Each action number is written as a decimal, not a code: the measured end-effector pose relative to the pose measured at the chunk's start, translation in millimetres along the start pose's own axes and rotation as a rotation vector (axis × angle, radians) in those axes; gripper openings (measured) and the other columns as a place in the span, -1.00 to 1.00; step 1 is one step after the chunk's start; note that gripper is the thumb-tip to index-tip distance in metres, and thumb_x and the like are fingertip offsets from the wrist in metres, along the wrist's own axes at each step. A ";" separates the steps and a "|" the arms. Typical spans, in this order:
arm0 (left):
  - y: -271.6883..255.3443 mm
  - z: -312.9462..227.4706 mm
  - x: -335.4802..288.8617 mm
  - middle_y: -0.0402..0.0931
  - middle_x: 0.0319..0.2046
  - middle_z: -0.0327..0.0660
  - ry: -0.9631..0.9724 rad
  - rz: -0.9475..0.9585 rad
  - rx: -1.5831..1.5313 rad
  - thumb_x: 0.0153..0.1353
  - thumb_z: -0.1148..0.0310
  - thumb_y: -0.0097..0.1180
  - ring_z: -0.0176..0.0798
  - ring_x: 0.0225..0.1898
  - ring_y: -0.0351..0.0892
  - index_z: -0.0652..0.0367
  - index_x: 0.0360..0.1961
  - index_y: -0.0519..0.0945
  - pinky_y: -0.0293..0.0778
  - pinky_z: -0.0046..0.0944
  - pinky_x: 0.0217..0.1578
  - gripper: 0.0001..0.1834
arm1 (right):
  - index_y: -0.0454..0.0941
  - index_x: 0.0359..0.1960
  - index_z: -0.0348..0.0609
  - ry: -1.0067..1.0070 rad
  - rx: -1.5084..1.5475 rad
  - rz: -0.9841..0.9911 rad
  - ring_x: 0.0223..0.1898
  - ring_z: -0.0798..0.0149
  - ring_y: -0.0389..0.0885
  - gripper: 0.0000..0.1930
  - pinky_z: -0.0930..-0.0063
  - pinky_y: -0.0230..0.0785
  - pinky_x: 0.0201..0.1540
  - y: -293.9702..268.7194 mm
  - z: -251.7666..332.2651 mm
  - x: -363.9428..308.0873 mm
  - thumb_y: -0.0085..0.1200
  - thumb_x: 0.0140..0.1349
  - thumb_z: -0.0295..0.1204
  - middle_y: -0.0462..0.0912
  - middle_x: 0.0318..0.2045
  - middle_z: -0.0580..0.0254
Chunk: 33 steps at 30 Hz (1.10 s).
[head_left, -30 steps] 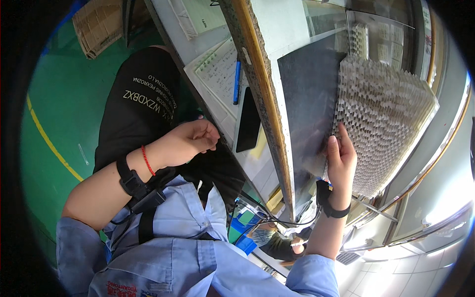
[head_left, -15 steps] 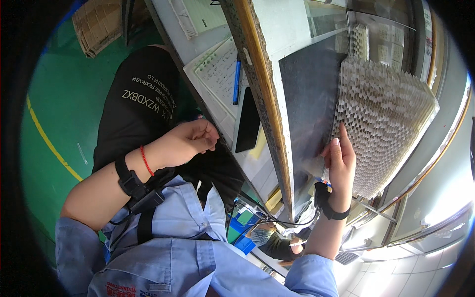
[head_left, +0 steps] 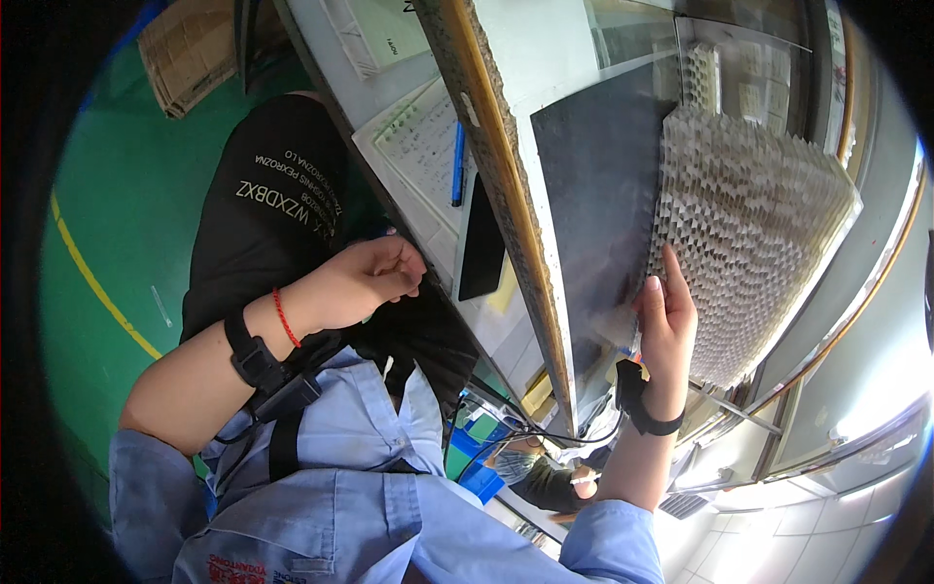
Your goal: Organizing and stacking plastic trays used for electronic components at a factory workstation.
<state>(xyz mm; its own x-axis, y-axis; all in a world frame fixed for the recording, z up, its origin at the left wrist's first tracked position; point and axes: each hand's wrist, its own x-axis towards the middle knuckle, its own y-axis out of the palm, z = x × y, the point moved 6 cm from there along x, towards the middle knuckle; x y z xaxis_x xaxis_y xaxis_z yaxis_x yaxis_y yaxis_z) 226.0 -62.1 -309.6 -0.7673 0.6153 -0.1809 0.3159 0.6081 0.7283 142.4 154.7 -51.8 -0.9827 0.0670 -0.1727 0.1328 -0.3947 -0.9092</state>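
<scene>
Left of the wood-edged shelf [head_left: 517,161], here's the left hand [head_left: 387,269], loosely curled, nothing visible inside; between them, 1 black-faced phone [head_left: 481,243]. Right of that edge, the right hand [head_left: 669,313] extends 1 finger at the pale zigzag-edged stack [head_left: 744,234], beyond the dark panel [head_left: 603,209]; gripping or not, can't tell. The stack looks light, springy, crushable: I'd support 2 opposite sides, sparing those points.

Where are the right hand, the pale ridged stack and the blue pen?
Right hand [head_left: 668,329]: head view, middle of the hand.
Pale ridged stack [head_left: 754,243]: head view, middle of its toothed face.
Blue pen [head_left: 458,164]: head view, middle of its length.
</scene>
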 end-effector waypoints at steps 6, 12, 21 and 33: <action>-1.4 4.4 1.5 0.45 -0.31 -0.29 0.005 -0.011 -0.037 0.31 0.51 -0.06 -0.41 -0.21 0.47 0.19 -0.17 0.44 0.37 -0.40 -0.19 -0.90 | 0.21 0.32 -0.29 -0.020 -0.033 -0.011 -0.46 0.56 0.36 -0.46 0.71 0.26 -0.35 -1.4 5.7 -0.2 0.03 0.35 -0.39 0.40 -0.52 0.43; -0.2 2.4 2.3 0.46 -0.32 -0.27 0.009 -0.016 -0.036 0.30 0.51 -0.07 -0.41 -0.22 0.46 0.20 -0.19 0.44 0.36 -0.40 -0.21 -0.91 | 0.22 0.31 -0.30 -0.064 -0.014 -0.046 -0.49 0.57 0.32 -0.46 0.71 0.21 -0.39 -8.7 -0.8 0.2 0.02 0.35 -0.38 0.36 -0.56 0.45; -1.2 2.8 3.7 0.48 -0.32 -0.26 -0.002 -0.029 -0.035 0.31 0.45 -0.03 -0.41 -0.25 0.46 0.22 -0.18 0.45 0.37 -0.39 -0.21 -0.89 | 0.18 0.32 -0.32 -0.056 -0.080 -0.036 -0.52 0.58 0.24 -0.41 0.72 0.16 -0.45 -6.6 2.9 -2.5 0.05 0.33 -0.35 0.36 -0.56 0.49; 0.6 1.1 2.6 0.50 -0.30 -0.28 -0.039 -0.069 0.015 0.32 0.45 -0.03 -0.41 -0.26 0.44 0.19 -0.18 0.46 0.36 -0.40 -0.21 -0.90 | 0.21 0.29 -0.37 -0.073 -0.072 -0.075 -0.53 0.57 0.27 -0.42 0.70 0.19 -0.44 -10.8 3.3 1.6 0.08 0.30 -0.40 0.39 -0.59 0.43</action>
<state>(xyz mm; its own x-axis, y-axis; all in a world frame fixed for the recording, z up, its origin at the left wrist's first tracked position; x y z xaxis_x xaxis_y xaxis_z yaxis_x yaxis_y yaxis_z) 224.8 -59.6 -310.4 -0.7654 0.5905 -0.2560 0.2715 0.6568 0.7035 139.0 156.1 -41.0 -0.9966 0.0262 -0.0779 0.0652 -0.3238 -0.9439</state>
